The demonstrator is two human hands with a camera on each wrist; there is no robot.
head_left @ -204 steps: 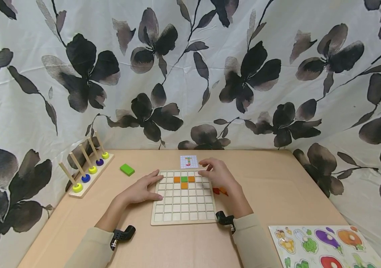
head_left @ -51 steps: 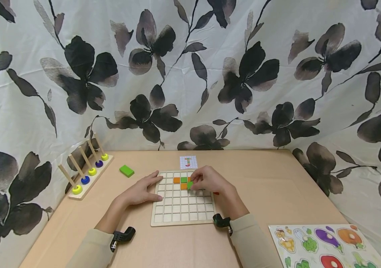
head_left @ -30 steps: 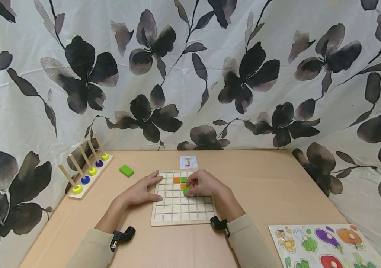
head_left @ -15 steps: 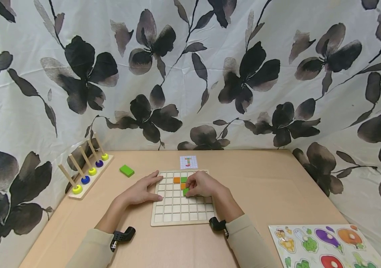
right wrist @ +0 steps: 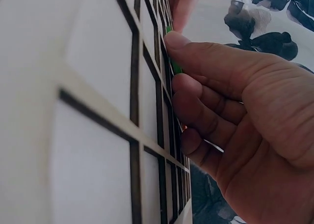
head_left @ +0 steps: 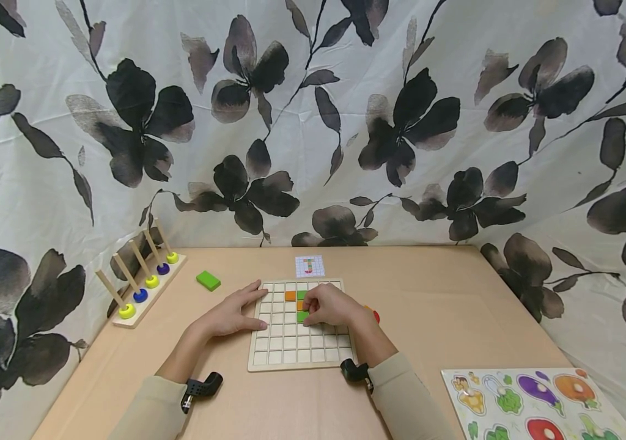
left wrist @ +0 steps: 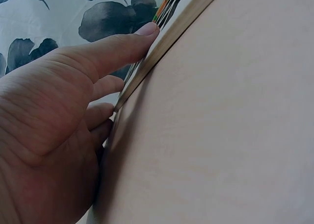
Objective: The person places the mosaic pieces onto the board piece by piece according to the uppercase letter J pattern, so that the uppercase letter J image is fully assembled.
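Note:
A pale wooden grid board (head_left: 302, 360) lies in the middle of the table. My left hand (head_left: 230, 311) rests along its left edge, thumb and fingers fairly straight, as the left wrist view also shows. Over the grid, my right hand (head_left: 335, 305) has its fingers bent and its thumb tip at a green square tile (head_left: 301, 317), pinching it at a cell. Directly above that tile is an orange tile (head_left: 299, 305), then another green tile (head_left: 302, 294), with an orange tile (head_left: 290, 296) to its left. The right hand hides the cells to the right.
Behind the board lies a small pattern card (head_left: 310, 266). Red and orange pieces (head_left: 376, 316) peek out beside my right wrist. A green block (head_left: 208, 280) and a peg stand (head_left: 150, 293) with rings are at left; a vegetable puzzle board (head_left: 533, 403) sits front right.
My right hand has come from the board's upper right corner, bringing a green tile down and left to the cell below the orange one. The left hand stays put.

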